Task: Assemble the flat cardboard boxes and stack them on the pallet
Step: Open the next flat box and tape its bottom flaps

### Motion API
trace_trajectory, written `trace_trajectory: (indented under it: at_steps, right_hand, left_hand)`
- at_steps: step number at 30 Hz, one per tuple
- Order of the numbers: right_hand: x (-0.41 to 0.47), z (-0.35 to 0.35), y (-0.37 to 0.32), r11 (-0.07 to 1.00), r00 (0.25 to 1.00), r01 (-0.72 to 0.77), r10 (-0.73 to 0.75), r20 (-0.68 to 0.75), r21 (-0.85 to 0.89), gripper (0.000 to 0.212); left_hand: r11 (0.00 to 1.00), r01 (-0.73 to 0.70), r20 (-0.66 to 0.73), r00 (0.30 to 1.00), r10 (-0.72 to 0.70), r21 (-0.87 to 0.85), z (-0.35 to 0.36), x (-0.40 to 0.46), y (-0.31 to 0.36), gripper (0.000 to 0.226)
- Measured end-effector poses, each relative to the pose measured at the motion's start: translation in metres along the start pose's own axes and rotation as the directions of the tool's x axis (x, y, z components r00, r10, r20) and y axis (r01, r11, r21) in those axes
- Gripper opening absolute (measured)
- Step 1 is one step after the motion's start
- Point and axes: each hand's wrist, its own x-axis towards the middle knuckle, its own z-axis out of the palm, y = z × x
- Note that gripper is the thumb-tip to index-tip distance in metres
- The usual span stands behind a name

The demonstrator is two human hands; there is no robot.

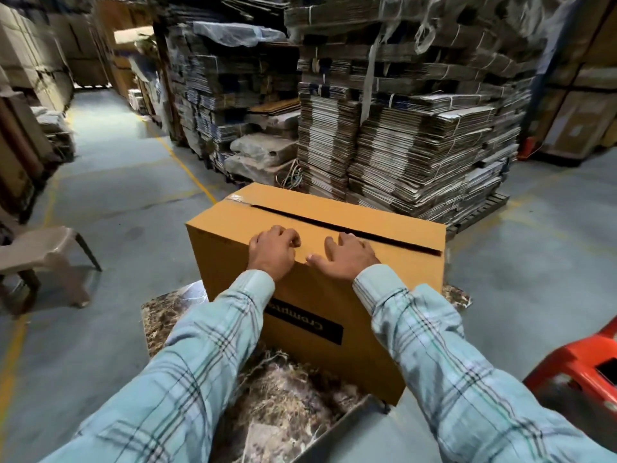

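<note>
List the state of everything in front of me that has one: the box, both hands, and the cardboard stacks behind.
cardboard box: assembled, top flaps closed with a gap, tape at far end only
left hand: resting on box top, fingers curled
right hand: flat on box top
flat cardboard stacks: folded, bundled

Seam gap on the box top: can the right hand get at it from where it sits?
Probably yes. The right hand lies flat on the box top, its fingers just short of the dark seam gap, with nothing between them. The left hand rests apart.
</note>
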Motion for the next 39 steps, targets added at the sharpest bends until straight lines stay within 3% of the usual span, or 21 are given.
trace_trajectory:
  at_steps: [3,7,11,15,18,21,24,26,28,30,31,33,35,39]
  right_hand:
    - [-0.004,0.014,-0.008,0.989,0.999,0.036,-0.04,-0.027,-0.143,0.106]
    - [0.0,0.017,-0.004,0.973,0.989,0.138,-0.146,-0.033,-0.187,0.092]
    - [0.004,0.014,0.009,0.934,0.969,0.24,-0.245,0.013,-0.264,0.078]
    - [0.021,0.006,0.042,0.904,0.935,0.354,-0.352,0.053,-0.24,0.087]
    - [0.034,-0.001,0.074,0.905,0.907,0.419,-0.414,0.071,-0.073,0.098]
    - [0.045,-0.014,0.103,0.939,0.94,0.335,-0.327,0.1,-0.074,0.093]
    - [0.052,-0.027,0.095,0.967,0.987,0.108,-0.076,0.141,-0.231,0.078]
    - [0.054,-0.032,0.065,0.972,0.987,0.136,-0.116,0.11,-0.193,0.052]
    - [0.052,-0.029,0.026,0.968,0.971,0.236,-0.232,0.058,-0.082,0.043]
    - [0.048,-0.016,-0.013,0.97,0.97,0.243,-0.242,-0.012,0.023,0.049]
    - [0.046,-0.006,-0.031,0.975,0.975,0.216,-0.212,-0.067,0.051,0.053]
    - [0.044,0.012,-0.061,0.988,0.971,0.147,-0.133,-0.2,0.055,0.055]
    - [0.043,0.027,-0.077,0.995,0.954,0.096,-0.086,-0.286,0.021,0.054]
    - [0.048,0.033,-0.066,0.981,0.918,0.193,-0.167,-0.36,0.035,0.048]
  left_hand:
    - [0.997,-0.076,0.041,0.996,0.076,-0.015,0.002,0.011,-0.003,0.021]
    - [0.997,-0.066,0.045,0.997,0.064,0.036,0.0,0.02,-0.003,0.02]
    - [0.986,-0.033,0.204,0.979,-0.002,0.166,-0.004,0.032,-0.027,0.052]
    - [0.957,-0.142,0.262,0.962,0.073,0.253,-0.007,0.022,-0.039,0.074]
    - [0.911,-0.173,0.2,0.974,0.102,0.374,-0.002,0.0,-0.018,0.089]
    - [0.872,-0.21,0.132,0.977,0.168,0.441,0.01,-0.023,0.013,0.09]
    - [0.929,-0.258,0.042,0.966,0.257,0.266,0.001,-0.023,0.031,0.064]
    - [0.97,-0.135,-0.085,0.984,0.155,0.204,-0.009,-0.015,0.022,0.045]
    - [0.959,0.163,-0.187,0.975,-0.121,0.231,-0.015,-0.008,-0.006,0.043]
    - [0.86,0.476,-0.121,0.879,-0.461,0.185,-0.02,-0.009,-0.039,0.064]
    - [0.818,0.564,-0.053,0.825,-0.562,0.113,-0.022,-0.009,-0.05,0.076]
    - [0.789,0.614,0.046,0.79,-0.612,-0.037,-0.022,-0.011,-0.062,0.084]
    - [0.796,0.602,0.042,0.798,-0.601,-0.063,-0.019,-0.013,-0.066,0.082]
    - [0.776,0.626,0.025,0.779,-0.626,-0.073,-0.022,-0.016,-0.058,0.08]
